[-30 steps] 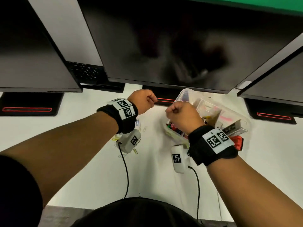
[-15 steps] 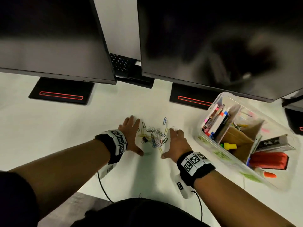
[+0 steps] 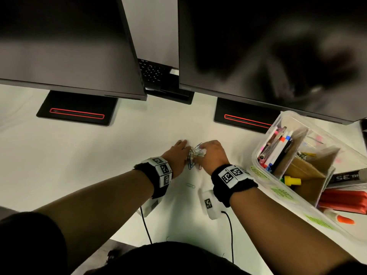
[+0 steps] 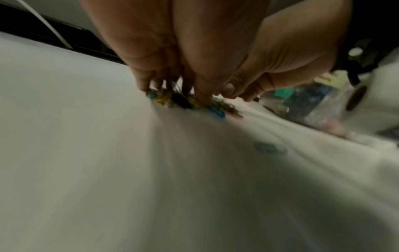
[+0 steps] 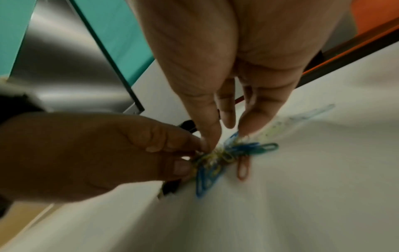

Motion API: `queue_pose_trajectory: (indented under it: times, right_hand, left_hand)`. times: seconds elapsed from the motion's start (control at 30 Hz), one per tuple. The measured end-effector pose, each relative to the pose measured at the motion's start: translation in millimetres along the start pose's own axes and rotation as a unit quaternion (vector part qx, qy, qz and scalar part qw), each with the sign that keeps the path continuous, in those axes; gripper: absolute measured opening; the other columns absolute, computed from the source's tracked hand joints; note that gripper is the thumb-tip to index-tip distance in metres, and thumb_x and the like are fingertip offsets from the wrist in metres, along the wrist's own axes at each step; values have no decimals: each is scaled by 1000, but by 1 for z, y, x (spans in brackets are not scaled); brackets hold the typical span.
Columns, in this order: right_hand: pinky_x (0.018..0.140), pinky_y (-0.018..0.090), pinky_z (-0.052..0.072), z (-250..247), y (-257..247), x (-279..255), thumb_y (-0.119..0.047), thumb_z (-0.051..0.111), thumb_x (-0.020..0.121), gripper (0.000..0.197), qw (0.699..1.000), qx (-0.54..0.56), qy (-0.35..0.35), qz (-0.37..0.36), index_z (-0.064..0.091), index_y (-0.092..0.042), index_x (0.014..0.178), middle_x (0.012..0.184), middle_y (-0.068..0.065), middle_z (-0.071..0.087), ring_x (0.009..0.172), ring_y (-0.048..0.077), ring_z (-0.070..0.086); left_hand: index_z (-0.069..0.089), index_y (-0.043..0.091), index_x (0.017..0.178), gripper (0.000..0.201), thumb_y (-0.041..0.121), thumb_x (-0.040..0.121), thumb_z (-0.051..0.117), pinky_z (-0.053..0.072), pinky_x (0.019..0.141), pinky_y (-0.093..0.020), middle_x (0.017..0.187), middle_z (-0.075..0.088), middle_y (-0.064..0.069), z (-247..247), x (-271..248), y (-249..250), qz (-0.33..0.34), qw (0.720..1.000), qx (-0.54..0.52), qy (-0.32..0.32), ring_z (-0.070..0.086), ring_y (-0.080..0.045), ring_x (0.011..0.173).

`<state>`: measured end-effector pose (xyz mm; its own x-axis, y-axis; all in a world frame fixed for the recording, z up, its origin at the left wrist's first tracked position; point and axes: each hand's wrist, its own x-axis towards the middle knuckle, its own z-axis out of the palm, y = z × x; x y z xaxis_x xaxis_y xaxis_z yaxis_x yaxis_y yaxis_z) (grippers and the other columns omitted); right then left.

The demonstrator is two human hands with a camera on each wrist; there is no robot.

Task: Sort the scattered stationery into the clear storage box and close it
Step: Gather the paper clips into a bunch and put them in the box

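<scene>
A heap of coloured paper clips (image 3: 193, 157) lies on the white desk between my two hands. My left hand (image 3: 178, 153) stands on its edge, fingers straight, pressing against the heap's left side (image 4: 183, 100). My right hand (image 3: 210, 153) curls over the heap from the right, thumb and fingertips (image 5: 254, 122) pinching the clips (image 5: 226, 153). One stray clip (image 3: 190, 185) lies nearer to me. The clear storage box (image 3: 282, 193) stands open at the right, holding pens (image 3: 278, 147), a yellow highlighter (image 3: 292, 180) and a cardboard divider (image 3: 309, 169). No lid is in view.
Two dark monitors (image 3: 69, 46) (image 3: 268, 52) overhang the back of the desk on black stands (image 3: 77, 110) (image 3: 244, 118). A red item (image 3: 343, 201) and an orange-capped marker (image 3: 341, 218) lie in the box's near end. Wrist-camera cables trail toward me.
Half a second ago my hands lay flat on either side of the spread clips. They have slid together and bunched the clips into one heap, leaving one clip behind.
</scene>
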<state>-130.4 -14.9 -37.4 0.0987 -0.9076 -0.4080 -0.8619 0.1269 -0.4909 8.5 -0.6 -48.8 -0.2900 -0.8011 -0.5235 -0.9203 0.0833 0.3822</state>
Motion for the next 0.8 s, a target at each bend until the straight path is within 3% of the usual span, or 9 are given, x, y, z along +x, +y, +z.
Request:
queue_pose_trajectory:
  times: [0.07, 0.13, 0.2, 0.27, 0.33, 0.5, 0.63, 0.73, 0.8]
  right_hand:
    - [102, 22, 34, -6, 1, 4, -14, 62, 84, 39, 999, -1, 54, 3, 58, -10, 123, 134, 8, 44, 123, 24, 47]
    - [107, 25, 30, -10, 2, 6, -12, 54, 87, 45, 998, -38, 45, 5, 49, -9, 132, 143, 8, 38, 130, 26, 38]
    - [113, 30, 22, -9, 2, 6, -13, 50, 90, 55, 996, -86, -26, 1, 34, -6, 141, 151, 10, 27, 138, 30, 26]
    - [120, 37, 13, -4, -1, 3, -13, 46, 92, 62, 991, -100, -89, -12, 20, -8, 148, 158, 8, 12, 145, 30, 10]
    - [121, 40, 8, 2, -3, -4, -9, 43, 93, 65, 987, -91, -126, -42, 13, -11, 150, 160, 5, 2, 147, 27, 0]
    - [121, 36, 6, 13, 4, -24, -6, 41, 92, 66, 970, -133, -168, -113, 10, -10, 151, 160, 6, 0, 148, 27, 0]
    - [118, 27, 2, 6, 20, -33, -8, 43, 92, 61, 968, -144, -152, -138, 21, -10, 149, 159, 9, 10, 147, 24, 8]
    - [120, 28, 5, -5, 27, -25, -2, 44, 89, 66, 989, -103, -69, -77, 18, -12, 149, 159, 8, 8, 148, 24, 6]
    - [121, 30, 6, -8, 30, -22, 2, 42, 88, 73, 993, -82, -81, -23, 7, -10, 151, 160, 8, -1, 148, 24, 0]
  left_hand:
    - [34, 9, 143, 45, 13, 98, 38, 12, 116, -25, 154, 26, -10, -11, -6, -5, 16, 999, -37, 27, 21, -22, 144]
    - [40, 11, 139, 43, 13, 96, 39, 17, 114, -23, 149, 36, -8, -19, -12, -14, 5, 996, -52, 70, 30, -21, 140]
    - [38, 12, 140, 46, 18, 95, 42, 20, 115, -25, 149, 36, -7, -21, -19, -23, -28, 994, -44, 95, 30, -21, 139]
    - [30, 11, 144, 52, 24, 96, 43, 18, 117, -27, 153, 29, -7, -19, -25, -25, -69, 995, -38, 63, 25, -21, 142]
    - [25, 9, 146, 57, 28, 95, 44, 19, 116, -27, 155, 23, -7, -11, -30, -21, -69, 996, -36, 37, 23, -20, 143]
    - [11, 11, 150, 69, 34, 94, 45, 16, 117, -26, 159, 9, -4, 12, -36, -3, 4, 1000, 0, -10, 17, -19, 146]
    - [22, 16, 148, 72, 41, 89, 55, 17, 117, -27, 155, 22, -3, 17, -41, 0, 52, 999, -3, -12, 20, -18, 144]
    - [17, 14, 148, 98, 54, 74, 68, 22, 117, -32, 152, 24, -5, 17, -42, -1, 8, 1000, -5, 29, 22, -24, 141]
    - [8, 13, 148, 118, 60, 62, 74, 27, 114, -38, 149, 22, -7, 19, -40, 2, -40, 999, -12, 33, 24, -28, 137]
